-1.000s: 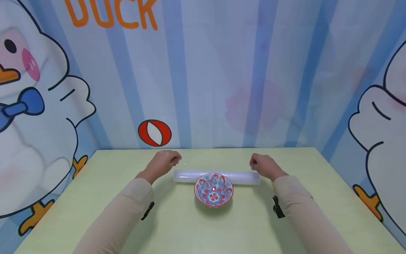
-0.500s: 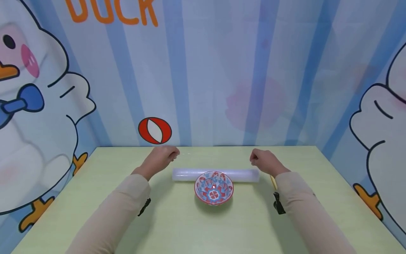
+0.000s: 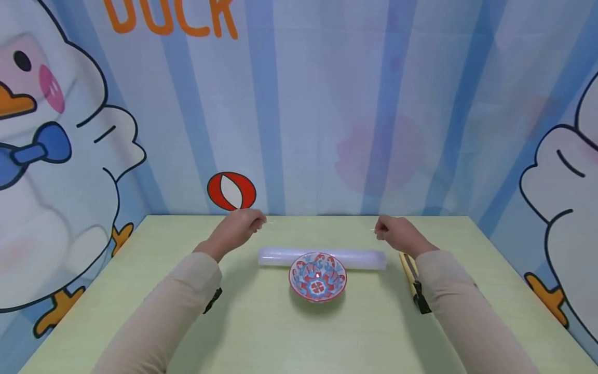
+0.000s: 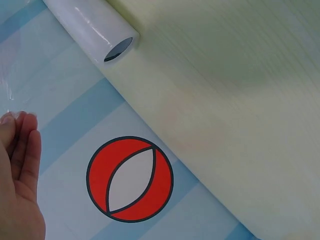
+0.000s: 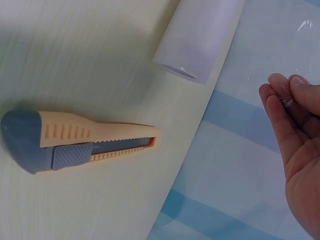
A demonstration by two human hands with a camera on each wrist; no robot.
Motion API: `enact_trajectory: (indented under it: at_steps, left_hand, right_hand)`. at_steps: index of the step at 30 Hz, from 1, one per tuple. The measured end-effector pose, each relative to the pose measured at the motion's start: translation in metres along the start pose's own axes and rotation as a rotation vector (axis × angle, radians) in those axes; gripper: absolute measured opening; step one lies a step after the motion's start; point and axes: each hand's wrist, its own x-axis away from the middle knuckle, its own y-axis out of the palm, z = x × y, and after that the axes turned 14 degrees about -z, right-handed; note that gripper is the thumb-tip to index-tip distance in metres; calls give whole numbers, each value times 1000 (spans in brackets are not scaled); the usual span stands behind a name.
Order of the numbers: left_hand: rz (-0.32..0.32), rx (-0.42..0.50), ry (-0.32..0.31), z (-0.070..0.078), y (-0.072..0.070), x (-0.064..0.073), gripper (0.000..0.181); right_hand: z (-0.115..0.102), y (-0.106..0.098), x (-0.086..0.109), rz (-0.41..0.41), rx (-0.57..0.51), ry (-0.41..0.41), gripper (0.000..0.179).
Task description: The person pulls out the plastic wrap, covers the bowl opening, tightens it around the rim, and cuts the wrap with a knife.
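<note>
Film (image 5: 306, 25), clear and thin, is pinched in the curled fingers of the left hand (image 3: 235, 229) and the right hand (image 3: 403, 234), raised beyond a whitish roll (image 3: 274, 257). The roll lies on the worktop (image 3: 280, 337) just behind a patterned bowl (image 3: 317, 278); a knife (image 5: 70, 137) rests near its right end.

Striped backdrop (image 3: 317, 104), printed duck (image 3: 56, 218), printed ball (image 3: 231, 190)
</note>
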Motion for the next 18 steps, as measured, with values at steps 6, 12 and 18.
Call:
enact_trajectory:
  at_steps: [6, 12, 18]
  left_hand:
    - [17, -3, 13, -1, -8, -1, 14]
    - [14, -13, 18, 1, -14, -1, 15]
    - [9, -17, 7, 0, -20, 0, 15]
  right_hand:
    - [-1, -5, 1, 20, -3, -8, 7]
    - [-3, -9, 5, 22, -13, -5, 7]
    - [-5, -10, 6, 31, -13, -18, 9]
